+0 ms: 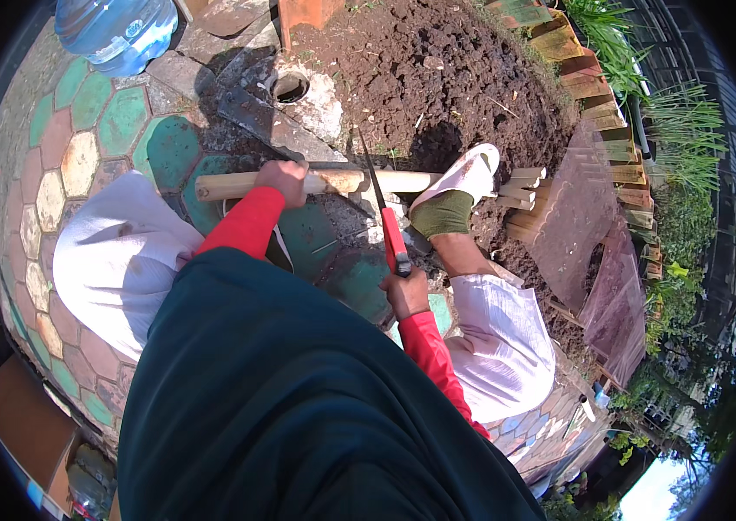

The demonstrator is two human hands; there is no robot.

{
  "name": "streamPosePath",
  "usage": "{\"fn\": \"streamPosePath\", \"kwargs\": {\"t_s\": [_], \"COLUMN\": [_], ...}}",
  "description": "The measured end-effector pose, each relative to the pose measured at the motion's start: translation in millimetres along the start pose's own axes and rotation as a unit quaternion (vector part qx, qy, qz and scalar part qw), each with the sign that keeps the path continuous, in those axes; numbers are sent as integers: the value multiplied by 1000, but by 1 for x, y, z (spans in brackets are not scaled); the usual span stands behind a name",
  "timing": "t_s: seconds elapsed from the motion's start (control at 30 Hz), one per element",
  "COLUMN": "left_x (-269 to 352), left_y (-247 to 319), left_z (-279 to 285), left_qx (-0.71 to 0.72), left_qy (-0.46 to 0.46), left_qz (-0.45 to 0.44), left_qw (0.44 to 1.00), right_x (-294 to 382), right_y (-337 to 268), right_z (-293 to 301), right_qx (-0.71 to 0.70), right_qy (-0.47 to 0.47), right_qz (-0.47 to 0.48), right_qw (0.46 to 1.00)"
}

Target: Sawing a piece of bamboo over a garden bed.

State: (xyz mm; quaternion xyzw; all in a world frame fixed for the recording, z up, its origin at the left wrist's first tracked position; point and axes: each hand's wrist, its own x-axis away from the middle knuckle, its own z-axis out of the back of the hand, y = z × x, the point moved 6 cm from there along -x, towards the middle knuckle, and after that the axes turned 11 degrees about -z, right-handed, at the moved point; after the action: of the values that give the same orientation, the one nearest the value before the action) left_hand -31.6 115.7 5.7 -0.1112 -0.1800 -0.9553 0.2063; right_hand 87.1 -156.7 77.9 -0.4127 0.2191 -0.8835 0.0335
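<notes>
A bamboo pole [231, 185] lies sideways in front of me over the paving stones. My left hand [282, 182] is closed around it left of its middle. My right hand [407, 293] grips a hand saw [395, 238] with a red and black handle. The saw's dark, narrow blade crosses over the pole to the right of my left hand. Whether its teeth are in the bamboo, I cannot tell. My foot, in a white shoe [469, 170] and olive sock, rests on or against the pole's right end.
Several cut bamboo pieces [521, 189] lie beyond the shoe, beside a pinkish see-through sheet [570, 221]. Loose dark soil [433, 65] fills the far side, bordered by wooden slats [592, 84]. A stone block with a round hole [290, 86] and a blue water jug [117, 32] stand farther left.
</notes>
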Motion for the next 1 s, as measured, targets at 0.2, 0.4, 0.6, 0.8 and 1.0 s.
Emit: {"fn": "streamPosePath", "kwargs": {"t_s": [0.2, 0.4, 0.6, 0.8, 1.0], "left_x": [0, 1, -7, -1, -9], "left_y": [-3, -7, -5, -9, -3], "left_z": [-8, -4, -6, 1, 2], "left_qx": [15, 16, 6, 3, -12], "left_qy": [-4, -37, -30, 15, 4], "left_qz": [22, 30, 18, -5, -11], "left_qw": [1000, 999, 999, 1000, 1000], "right_x": [-25, -6, -44, -11, -74], "right_y": [21, 6, -3, 28, -1], "right_z": [-9, -4, -11, -12, -26], "right_qx": [-27, -26, 3, -114, -32], "right_qy": [-39, -29, 4, -40, 18], "right_qz": [-27, -12, 17, -38, 57], "right_qw": [998, 999, 1000, 992, 998]}}
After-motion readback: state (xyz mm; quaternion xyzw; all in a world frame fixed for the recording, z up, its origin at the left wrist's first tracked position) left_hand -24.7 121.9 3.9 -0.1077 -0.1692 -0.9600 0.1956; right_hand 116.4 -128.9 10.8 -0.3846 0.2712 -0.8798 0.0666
